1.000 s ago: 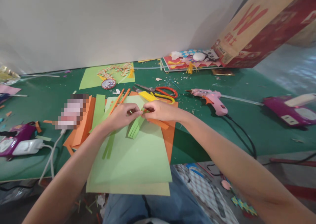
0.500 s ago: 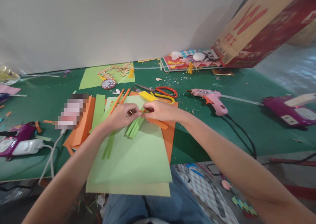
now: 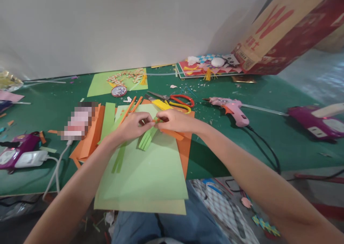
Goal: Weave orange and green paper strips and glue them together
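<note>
Left hand [image 3: 135,125] and right hand [image 3: 173,120] are pinching, close together above the worktop [image 3: 208,161], the crossing of green paper strips [image 3: 147,139], slanting left toward its front edge, and orange paper strips [image 3: 173,133], slanting right, nearer the right hand.

Green paper strips [image 3: 146,140] fanned, orange strips [image 3: 174,134] slanting right, apparently crossing

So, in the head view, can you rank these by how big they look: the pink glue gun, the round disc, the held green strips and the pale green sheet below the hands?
1. Pale green sheet
2. Pink glue gun
3. Held green strips, judged by what shows
4. Round disc
</note>
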{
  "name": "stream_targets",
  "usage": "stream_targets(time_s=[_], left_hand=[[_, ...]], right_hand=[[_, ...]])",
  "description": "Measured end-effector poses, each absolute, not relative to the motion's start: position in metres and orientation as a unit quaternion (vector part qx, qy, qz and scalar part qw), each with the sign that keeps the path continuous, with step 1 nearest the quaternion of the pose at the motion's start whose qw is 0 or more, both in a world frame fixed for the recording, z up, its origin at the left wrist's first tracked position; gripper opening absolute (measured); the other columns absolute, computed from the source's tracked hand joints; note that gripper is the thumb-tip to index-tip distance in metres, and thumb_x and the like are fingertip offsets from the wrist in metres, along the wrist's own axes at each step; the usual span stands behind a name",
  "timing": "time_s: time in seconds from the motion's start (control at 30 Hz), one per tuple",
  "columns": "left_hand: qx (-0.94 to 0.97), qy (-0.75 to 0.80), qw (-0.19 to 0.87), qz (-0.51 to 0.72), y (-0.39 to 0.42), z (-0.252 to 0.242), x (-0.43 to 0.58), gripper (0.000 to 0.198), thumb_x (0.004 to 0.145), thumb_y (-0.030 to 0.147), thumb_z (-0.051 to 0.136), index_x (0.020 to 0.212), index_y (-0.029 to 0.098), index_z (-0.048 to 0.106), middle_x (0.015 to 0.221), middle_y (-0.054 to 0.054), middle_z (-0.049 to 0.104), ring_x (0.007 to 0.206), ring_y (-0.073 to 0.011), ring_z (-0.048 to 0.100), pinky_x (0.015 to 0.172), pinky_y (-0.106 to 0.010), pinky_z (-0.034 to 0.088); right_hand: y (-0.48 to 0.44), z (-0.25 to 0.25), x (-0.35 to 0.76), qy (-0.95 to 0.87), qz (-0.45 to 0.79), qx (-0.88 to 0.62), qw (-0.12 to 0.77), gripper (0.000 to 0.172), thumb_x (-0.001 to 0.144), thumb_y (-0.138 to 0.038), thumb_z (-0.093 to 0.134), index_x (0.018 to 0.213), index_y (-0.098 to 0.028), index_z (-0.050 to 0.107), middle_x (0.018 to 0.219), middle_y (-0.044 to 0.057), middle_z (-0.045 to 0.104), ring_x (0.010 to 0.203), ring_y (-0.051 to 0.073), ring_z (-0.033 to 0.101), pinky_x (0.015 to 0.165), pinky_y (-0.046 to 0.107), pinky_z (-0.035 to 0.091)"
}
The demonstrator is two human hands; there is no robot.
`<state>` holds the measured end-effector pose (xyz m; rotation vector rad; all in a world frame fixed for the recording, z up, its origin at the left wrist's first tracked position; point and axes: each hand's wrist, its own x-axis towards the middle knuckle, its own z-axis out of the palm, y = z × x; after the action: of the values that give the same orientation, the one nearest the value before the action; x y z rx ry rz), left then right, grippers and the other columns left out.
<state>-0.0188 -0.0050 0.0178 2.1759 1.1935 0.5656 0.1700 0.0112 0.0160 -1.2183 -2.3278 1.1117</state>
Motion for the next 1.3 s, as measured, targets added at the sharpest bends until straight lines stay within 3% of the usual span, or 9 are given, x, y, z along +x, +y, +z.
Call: stream_targets(time_s=[0.7, 0.9, 1.3], left_hand=[[0.831, 0.426, 0.272, 0.230, -0.0029, 0.0161, -0.0210, 0.020, 0.081, 0.031, 0.051, 0.067, 0.018, 0.058, 0.066, 0.001, 0.062, 0.061, -0.0113, 0.055, 0.061, -0.023, 0.044], [0.832, 0.429, 0.254, 0.244, -0.0035, 0.0165, -0.0209, 0.022, 0.082, 0.033, 0.051, 0.066, 0.018, 0.055, 0.064, 0.001, 0.060, 0.059, -0.0113, 0.053, 0.058, -0.023, 0.042], [0.830, 0.431, 0.250, 0.250, -0.0026, 0.0148, -0.0212, 0.023, 0.082, 0.035, 0.050, 0.067, 0.018, 0.054, 0.065, 0.000, 0.060, 0.059, -0.0115, 0.053, 0.059, -0.023, 0.042]], right_hand=[[0.0108, 0.0161, 0.1687, -0.812, 0.376, -0.420, 0.154, 0.031, 0.077, -0.025, 0.052, 0.059, -0.021, 0.027, 0.057, -0.007, 0.028, 0.054, 0.008, 0.030, 0.054, 0.026, 0.022], [0.0106, 0.0177, 0.1697, -0.799, 0.395, -0.426, 0.157, 0.029, 0.077, -0.026, 0.053, 0.060, -0.021, 0.030, 0.056, -0.007, 0.034, 0.054, 0.008, 0.039, 0.054, 0.026, 0.024], [0.0099, 0.0164, 0.1701, -0.793, 0.398, -0.425, 0.177, 0.027, 0.078, -0.033, 0.055, 0.059, -0.019, 0.042, 0.055, -0.006, 0.043, 0.049, 0.007, 0.035, 0.052, 0.025, 0.023]])
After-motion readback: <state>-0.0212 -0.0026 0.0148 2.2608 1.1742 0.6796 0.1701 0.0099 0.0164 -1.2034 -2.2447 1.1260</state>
